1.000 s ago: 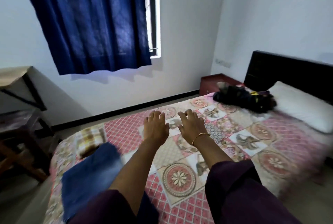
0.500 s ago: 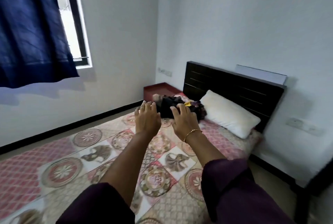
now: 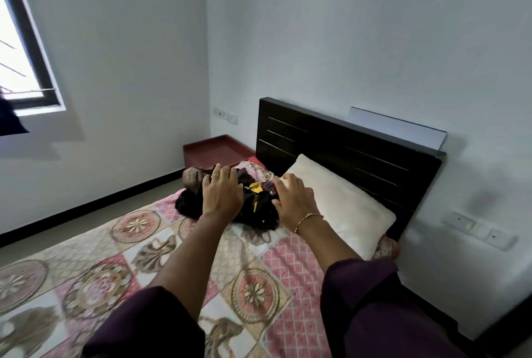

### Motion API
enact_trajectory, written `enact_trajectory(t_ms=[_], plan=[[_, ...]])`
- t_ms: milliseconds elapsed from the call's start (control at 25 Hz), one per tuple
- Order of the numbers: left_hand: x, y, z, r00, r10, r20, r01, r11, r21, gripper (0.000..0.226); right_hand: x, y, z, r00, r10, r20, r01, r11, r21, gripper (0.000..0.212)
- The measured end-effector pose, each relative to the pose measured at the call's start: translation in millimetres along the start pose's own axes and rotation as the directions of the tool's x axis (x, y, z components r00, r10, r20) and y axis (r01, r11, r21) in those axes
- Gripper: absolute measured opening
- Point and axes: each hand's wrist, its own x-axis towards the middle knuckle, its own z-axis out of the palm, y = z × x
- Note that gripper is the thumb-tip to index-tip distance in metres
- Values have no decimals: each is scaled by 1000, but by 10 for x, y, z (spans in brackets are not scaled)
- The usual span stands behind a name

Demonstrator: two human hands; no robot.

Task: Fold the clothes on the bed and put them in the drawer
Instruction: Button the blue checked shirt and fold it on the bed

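Broadly, one bed [image 3: 121, 245] with a patterned pink-and-beige cover fills the room, one dark headboard [image 3: 345, 150] behind one white pillow [image 3: 339, 208]. One crumpled heap of clothes [image 3: 256, 205], mostly black with yellow and brown bits, lies just beside the pillow. Two hands, left hand [image 3: 221, 193] and right hand [image 3: 293, 199], hover over it with fingers spread, gripping nothing.
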Motion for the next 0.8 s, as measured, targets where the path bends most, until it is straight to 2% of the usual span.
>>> enact_trajectory(t_ms=[240,320,440,600,720,800], plan=[[1042,369,983,995,5,102,-11,998,55,47,1204,925,603,996,14,91,-18,999,35,49],[1351,387,1287,995,31,99,-39,995,89,45,1589,1090,861,991,-12,131,4,998,60,50],[1856,408,1891,996,-20,83,9,992,125,46,2230,1433,1428,979,-51,199,29,994,110,53],[2380,401,2857,983,-84,161,64,990,128,50,2948,1875,2297,936,-93,339,28,981,192,53],[2691,396,3685,966,-137,220,115,987,109,39,3394,2225,2996,887,-108,449,-10,968,252,52],[2765,361,4141,921,-207,331,188,978,88,30,3583,2416,3464,850,-118,514,-29,963,268,53]])
